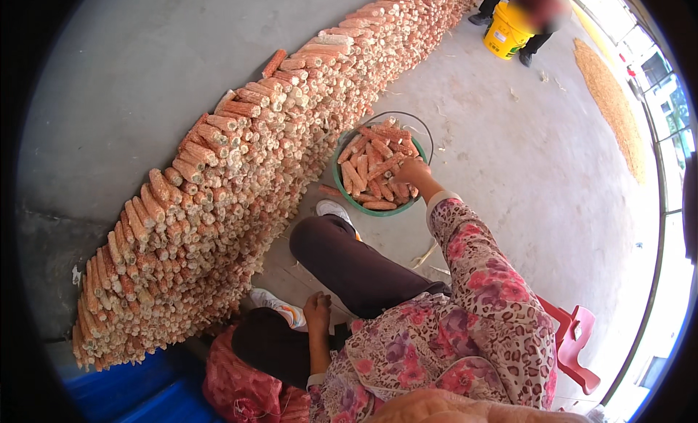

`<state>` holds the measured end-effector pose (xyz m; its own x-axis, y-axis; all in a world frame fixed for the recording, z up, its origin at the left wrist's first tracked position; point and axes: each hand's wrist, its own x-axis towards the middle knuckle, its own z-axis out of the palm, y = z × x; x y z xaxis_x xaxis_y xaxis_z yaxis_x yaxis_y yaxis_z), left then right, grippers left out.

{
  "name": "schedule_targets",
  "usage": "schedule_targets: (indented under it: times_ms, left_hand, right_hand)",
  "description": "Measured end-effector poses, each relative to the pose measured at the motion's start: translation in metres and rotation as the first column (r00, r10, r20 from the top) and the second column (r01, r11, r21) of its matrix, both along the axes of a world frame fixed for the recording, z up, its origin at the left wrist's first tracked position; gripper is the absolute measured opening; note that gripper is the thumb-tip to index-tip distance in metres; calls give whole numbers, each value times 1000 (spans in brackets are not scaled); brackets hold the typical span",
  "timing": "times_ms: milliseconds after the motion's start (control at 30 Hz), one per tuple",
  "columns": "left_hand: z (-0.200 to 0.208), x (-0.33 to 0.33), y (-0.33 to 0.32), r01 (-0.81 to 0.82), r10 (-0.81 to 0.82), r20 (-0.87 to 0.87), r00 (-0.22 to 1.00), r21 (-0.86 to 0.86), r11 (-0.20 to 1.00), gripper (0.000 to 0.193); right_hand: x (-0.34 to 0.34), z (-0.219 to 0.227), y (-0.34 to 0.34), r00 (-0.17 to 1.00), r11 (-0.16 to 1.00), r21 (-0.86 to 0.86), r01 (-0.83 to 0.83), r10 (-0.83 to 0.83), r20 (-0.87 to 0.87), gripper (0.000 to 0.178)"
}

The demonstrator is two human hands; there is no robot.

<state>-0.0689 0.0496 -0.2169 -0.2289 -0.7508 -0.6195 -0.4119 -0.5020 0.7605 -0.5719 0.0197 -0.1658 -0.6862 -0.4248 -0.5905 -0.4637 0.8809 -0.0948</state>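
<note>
My right hand (pixel 413 172) reaches into a green bucket (pixel 378 211) and is closed around a bare corn cob (pixel 386 165) at the right side of the heap inside it. The bucket is filled with reddish corn cobs (pixel 355 174) lying in all directions, and its thin wire handle leans to the far right side. My left hand (pixel 318 312) rests low between my legs with its fingers curled in, and I see nothing in them. To the left of both hands runs a long stacked wall of corn cobs (pixel 225 212).
A red mesh sack (pixel 236 379) sits by my left leg beside blue sheeting (pixel 138 386). Under me is a red plastic stool (pixel 574 343). Farther off, a person (pixel 536 8) is behind a yellow bucket (pixel 507 32). Loose kernels (pixel 607 96) lie spread at the far right.
</note>
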Motion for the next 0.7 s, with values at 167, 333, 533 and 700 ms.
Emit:
schedule_targets:
  times_ms: [167, 333, 533, 700]
  left_hand:
    - [-6, -10, 0, 47, -47, -28, 999, 2, 999, 37]
    - [-4, -4, 1, 37, -37, -4, 999, 5, 999, 37]
    - [0, -7, -1, 19, -20, -21, 1000, -29, 999, 37]
    - [1, -7, 0, 8, -10, -45, 999, -43, 999, 36]
  right_hand:
    - [-19, -31, 13, 991, 996, -84, 35, -45, -126, 77]
    - [-13, -3, 4, 996, 999, -18, -49, 51, 79, 60]
    - [10, 1, 12, 995, 997, -81, -1, -6, -97, 50]
    - [11, 22, 18, 996, 995, -51, 82, -83, -32, 56]
